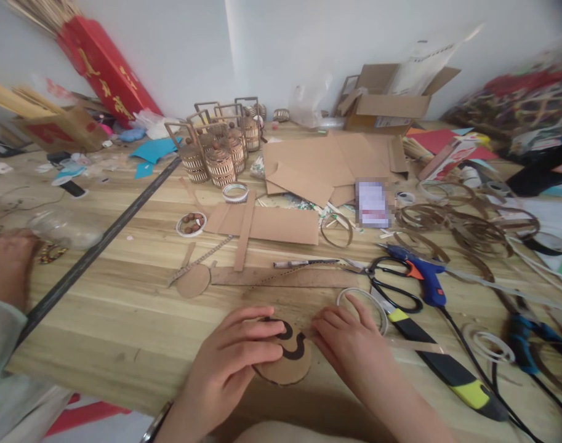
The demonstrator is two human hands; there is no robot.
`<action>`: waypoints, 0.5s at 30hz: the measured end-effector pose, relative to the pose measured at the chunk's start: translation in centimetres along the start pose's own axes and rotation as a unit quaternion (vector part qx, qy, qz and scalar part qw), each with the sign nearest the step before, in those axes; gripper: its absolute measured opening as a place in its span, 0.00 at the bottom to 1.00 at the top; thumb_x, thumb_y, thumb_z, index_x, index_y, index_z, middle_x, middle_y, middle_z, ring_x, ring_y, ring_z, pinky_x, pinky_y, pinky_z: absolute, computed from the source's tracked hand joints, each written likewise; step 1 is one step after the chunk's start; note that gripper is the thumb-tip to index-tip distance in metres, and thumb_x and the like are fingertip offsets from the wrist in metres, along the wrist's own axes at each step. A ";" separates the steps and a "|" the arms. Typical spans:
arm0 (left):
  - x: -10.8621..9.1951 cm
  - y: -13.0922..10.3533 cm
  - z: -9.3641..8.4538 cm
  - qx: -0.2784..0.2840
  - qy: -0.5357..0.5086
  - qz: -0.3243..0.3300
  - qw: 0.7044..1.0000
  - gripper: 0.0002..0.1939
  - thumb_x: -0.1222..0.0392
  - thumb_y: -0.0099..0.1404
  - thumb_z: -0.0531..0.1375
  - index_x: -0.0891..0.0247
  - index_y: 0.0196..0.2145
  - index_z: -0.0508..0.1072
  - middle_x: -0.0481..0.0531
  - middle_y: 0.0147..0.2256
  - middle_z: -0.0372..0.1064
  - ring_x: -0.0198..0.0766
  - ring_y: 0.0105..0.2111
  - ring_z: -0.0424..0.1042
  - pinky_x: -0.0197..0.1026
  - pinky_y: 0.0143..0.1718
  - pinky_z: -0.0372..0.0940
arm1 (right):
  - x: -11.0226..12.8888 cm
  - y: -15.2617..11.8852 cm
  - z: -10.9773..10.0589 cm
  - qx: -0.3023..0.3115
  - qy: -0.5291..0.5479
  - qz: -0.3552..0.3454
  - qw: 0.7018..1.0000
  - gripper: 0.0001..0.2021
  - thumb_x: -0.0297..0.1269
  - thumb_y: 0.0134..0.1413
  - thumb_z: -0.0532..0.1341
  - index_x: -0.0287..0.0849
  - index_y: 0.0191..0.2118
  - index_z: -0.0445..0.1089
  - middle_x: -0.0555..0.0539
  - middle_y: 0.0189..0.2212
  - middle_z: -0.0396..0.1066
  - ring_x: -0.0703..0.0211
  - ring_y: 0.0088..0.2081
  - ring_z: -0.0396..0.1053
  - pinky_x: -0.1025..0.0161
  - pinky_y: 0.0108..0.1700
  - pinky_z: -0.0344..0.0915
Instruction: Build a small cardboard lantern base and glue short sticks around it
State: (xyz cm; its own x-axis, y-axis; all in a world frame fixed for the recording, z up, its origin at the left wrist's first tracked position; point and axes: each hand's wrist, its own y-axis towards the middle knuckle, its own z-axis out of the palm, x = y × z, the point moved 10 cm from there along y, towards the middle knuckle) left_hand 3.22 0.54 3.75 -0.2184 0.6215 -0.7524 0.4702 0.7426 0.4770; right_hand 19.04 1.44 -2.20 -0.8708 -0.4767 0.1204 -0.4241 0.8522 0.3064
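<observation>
A round cardboard disc [287,368] with a dark, curved S-like strip [295,352] on its face lies at the table's near edge. My left hand [237,347] holds the disc from the left, fingers stretched across its top; the thumb is hidden. Just right of the disc, my right hand [349,338] has its fingertips pinched together near the end of the dark curve. A thin brown strip [417,346] runs out to the right from behind that hand and seems to be in its grip. Beyond the right fingers lies a white ring [364,301], partly covered by them.
Right: black scissors [396,283], blue glue gun [423,271], black-and-yellow cutter [447,363], pliers [523,338] and coiled strips [474,227]. Behind: cardboard sheets [303,160], small woven baskets [220,163] and a bowl of brown balls [191,224]. Another person's hand [8,261] rests at far left.
</observation>
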 end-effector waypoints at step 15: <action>6.9 -3.5 -2.9 -0.144 -0.033 -0.289 0.946 0.13 0.63 0.66 0.54 0.57 0.35 0.79 0.52 0.40 0.71 0.43 0.42 0.71 0.40 0.40 0.69 | 0.2 0.2 0.1 0.022 -0.016 -0.006 1.000 0.10 0.27 0.61 0.57 0.46 0.30 0.70 0.53 0.27 0.74 0.57 0.36 0.72 0.50 0.61 0.47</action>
State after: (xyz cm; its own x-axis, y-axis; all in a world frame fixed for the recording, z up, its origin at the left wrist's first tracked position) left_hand -2.44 2.91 -1.78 -0.3095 0.0820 -0.9474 0.0343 0.9966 0.0751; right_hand 18.77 1.56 -2.18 -0.8730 -0.4798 0.0871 -0.4440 0.8559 0.2650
